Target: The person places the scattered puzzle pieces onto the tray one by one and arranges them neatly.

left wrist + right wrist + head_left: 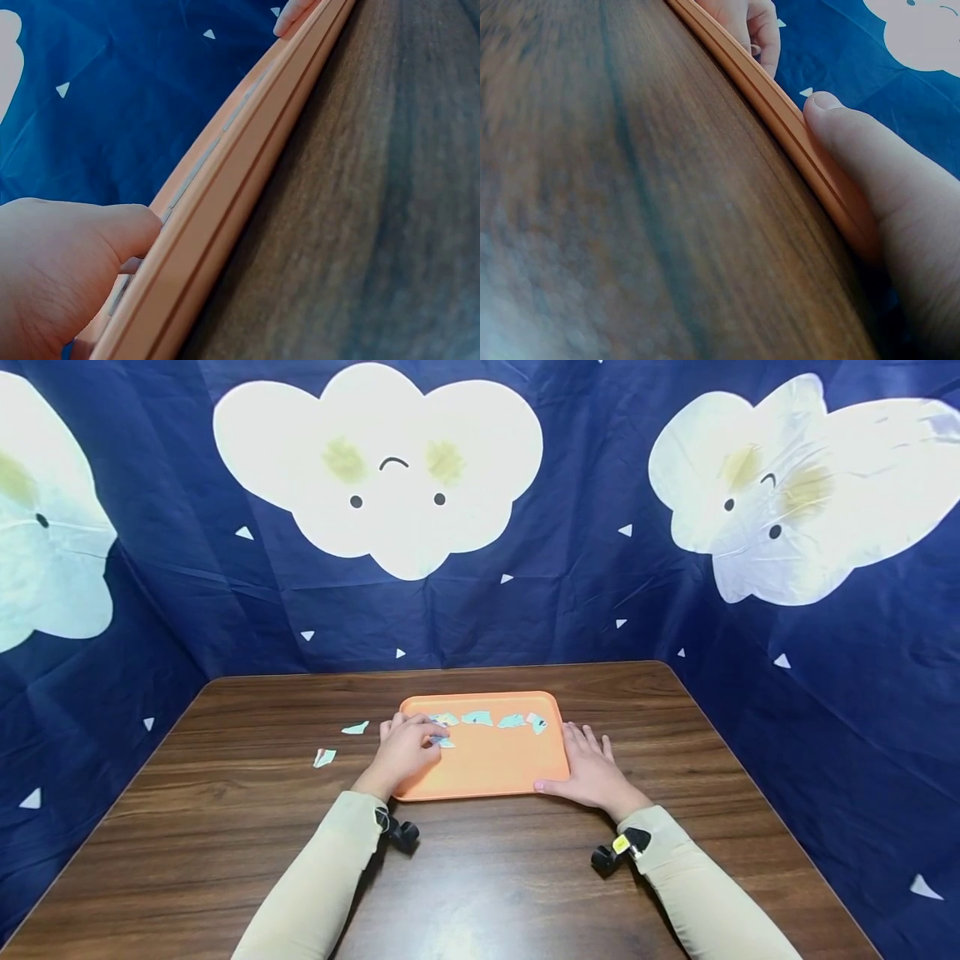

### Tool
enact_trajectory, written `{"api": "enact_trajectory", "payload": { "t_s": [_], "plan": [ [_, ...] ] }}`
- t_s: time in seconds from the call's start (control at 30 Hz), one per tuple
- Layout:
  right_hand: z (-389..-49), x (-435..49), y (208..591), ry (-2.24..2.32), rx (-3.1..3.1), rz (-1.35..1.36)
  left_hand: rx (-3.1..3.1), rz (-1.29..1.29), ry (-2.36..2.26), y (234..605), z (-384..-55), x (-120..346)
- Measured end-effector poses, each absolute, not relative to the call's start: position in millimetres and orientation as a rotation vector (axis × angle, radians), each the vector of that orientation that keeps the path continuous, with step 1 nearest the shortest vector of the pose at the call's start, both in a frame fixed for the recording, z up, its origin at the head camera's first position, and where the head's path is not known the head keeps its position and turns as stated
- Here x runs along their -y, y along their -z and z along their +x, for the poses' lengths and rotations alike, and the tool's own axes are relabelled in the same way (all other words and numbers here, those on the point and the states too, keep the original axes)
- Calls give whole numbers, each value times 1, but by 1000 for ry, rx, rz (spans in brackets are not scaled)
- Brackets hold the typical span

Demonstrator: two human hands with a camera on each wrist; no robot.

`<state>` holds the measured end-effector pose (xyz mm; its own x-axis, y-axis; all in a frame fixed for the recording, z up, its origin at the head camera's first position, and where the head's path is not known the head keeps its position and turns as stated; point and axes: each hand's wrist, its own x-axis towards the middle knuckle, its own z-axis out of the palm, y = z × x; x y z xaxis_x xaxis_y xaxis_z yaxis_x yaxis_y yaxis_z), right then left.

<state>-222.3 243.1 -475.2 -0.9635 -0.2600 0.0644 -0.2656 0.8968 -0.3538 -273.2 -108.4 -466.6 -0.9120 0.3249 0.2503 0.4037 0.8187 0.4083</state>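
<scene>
An orange tray [495, 768] lies on the table. Over its left side, my left hand [405, 752] has thumb and fingertips at a light-blue torn paper piece [444, 743], pinching it low over the tray; the fingers partly cover it. Along the tray's far side runs a row of similar scraps: one with a yellowish patch [447, 719] by my left fingers, then a pale-blue one [477, 718], another [512, 721], and one with a dark mark [537, 723]. My right hand [592, 772] rests against the tray's right edge, fingers straight, thumb [832, 112] on the front rim.
Two more paper scraps lie on the wooden table [480, 877] left of the tray: a thin blue one [356, 727] and one with a red mark [325, 757]. A dark blue curtain [585, 610] with white clouds stands behind the table and at both sides.
</scene>
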Motion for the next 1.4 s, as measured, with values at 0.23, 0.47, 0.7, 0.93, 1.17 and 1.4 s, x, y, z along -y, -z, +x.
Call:
{"api": "enact_trajectory", "payload": {
  "t_s": [0.23, 0.47, 0.7, 0.93, 1.17, 1.4],
  "plan": [
    [-221, -243, 474, -560, 3059, 412, 2807, -574, 767, 465, -271, 109],
    [-221, -242, 472, -548, 3057, 410, 2630, -501, 917, 466, -269, 128],
    [-222, -241, 472, -551, 3060, 408, 2559, -376, 826, 472, -260, 168],
    [-221, -241, 471, -549, 3065, 411, 2596, -329, 731, 477, -249, 205],
    [-222, -241, 470, -546, 3074, 403, 2622, -263, 687, 482, -239, 231],
    [-222, -242, 470, -542, 3078, 406, 2697, -112, 678, 481, -233, 247]
  ]
}}
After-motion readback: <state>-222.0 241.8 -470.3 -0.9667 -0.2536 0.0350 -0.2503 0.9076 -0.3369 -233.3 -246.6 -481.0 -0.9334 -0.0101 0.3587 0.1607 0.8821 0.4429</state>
